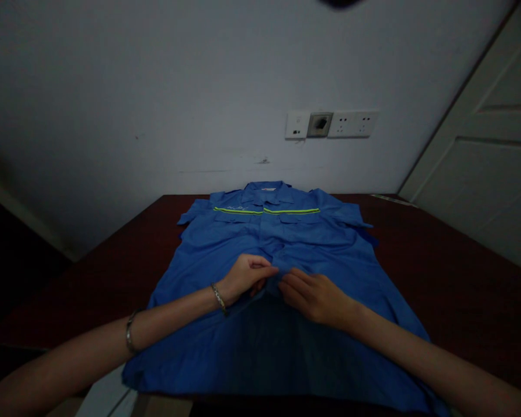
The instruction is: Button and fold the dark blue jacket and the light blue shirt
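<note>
A blue short-sleeved work shirt (226, 249) lies front up on the dark red table, its collar toward the wall and its hem at the near edge. Yellow-green stripes cross its chest above two flap pockets. My left hand (248, 274) pinches the front placket near the middle, thumb and fingers closed on the cloth. Close beside it, my right hand (309, 294) has its fingers curled together on the other side of the same placket. Any button between the fingertips is hidden. Below the hands the front parts, showing darker cloth inside.
The table (130, 249) meets a pale wall with a row of sockets (332, 124) on it. A white panelled door (481, 156) stands at the right. A white object (106, 394) shows below the table's near left edge.
</note>
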Available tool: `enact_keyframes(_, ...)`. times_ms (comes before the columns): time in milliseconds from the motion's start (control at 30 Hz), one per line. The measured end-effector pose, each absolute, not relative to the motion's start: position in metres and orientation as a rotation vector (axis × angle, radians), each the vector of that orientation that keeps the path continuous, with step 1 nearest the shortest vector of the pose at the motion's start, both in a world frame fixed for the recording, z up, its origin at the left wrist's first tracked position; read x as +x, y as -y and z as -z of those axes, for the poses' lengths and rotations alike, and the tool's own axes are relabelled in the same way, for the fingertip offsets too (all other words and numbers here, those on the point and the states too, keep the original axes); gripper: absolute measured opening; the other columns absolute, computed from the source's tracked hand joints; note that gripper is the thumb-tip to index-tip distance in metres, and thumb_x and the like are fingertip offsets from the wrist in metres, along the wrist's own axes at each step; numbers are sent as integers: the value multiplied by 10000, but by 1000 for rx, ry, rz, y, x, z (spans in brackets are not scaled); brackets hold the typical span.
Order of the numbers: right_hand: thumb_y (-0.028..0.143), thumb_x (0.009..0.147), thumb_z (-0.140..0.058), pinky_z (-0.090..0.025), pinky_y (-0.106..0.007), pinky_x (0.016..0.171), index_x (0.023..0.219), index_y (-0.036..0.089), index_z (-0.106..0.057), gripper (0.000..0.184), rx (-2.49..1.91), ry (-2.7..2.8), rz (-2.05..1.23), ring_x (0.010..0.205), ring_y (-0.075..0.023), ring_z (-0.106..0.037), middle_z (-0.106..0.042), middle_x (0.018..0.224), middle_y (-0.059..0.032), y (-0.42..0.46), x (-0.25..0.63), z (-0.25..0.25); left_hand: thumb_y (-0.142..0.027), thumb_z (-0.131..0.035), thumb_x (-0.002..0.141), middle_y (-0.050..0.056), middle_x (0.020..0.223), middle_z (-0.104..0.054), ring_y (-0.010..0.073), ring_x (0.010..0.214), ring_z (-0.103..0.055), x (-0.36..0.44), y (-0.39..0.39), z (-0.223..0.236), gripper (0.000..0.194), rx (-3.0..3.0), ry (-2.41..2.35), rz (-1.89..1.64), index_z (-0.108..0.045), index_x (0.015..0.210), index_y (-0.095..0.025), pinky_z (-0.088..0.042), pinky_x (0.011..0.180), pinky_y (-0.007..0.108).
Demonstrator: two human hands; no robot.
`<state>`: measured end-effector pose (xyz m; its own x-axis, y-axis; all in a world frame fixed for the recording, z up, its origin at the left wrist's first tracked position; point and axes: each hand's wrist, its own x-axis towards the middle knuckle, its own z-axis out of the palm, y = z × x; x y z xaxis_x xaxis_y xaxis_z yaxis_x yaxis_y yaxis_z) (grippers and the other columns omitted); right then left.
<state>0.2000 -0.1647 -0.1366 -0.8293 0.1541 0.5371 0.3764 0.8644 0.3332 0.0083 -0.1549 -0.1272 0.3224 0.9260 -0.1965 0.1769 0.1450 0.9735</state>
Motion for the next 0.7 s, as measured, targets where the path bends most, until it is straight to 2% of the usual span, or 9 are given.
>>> enact_keyframes(133,143,882,-382,-363,-214,461,790,139,-557,198,-500,2506,396,641,-140,-515,-561,693,-53,163,199,135,-437,-658,662,-87,374,-425,30,308,-312,11,157,125,328,1340,-1114,-767,-534,636,-135,-216,325,158)
enact_keyframes(333,162,863,-430,-446,-227,610,869,167,-554,124,-687,2409,-164,695,-122,-550,-589,797,-46,157,201,142,-458,-609,705,-62,416,-449,29,318,-322,6,152,117,346,1336,-1053,-667,-592,674,-114,-228,334,166)
enact_keyframes(500,173,859,-436,-472,-252,674,913,189,-566,142,-703,2222,-385,765,-134,-585,-616,833,-47,154,208,146,-383,-628,708,-39,503,-511,36,359,-360,-7,143,112,326,1544,-1123,-697,-658,871,-102,-253,364,171)
enact_keyframes(700,186,855,-460,-482,-244,651,900,189,-584,132,-728,2142,-451,734,-130,-599,-630,814,-35,156,207,144,-230,-620,739,27,765,-622,95,659,-523,-2,153,109,133,2058,-1124,-874,-701,820,-161,-387,545,186)
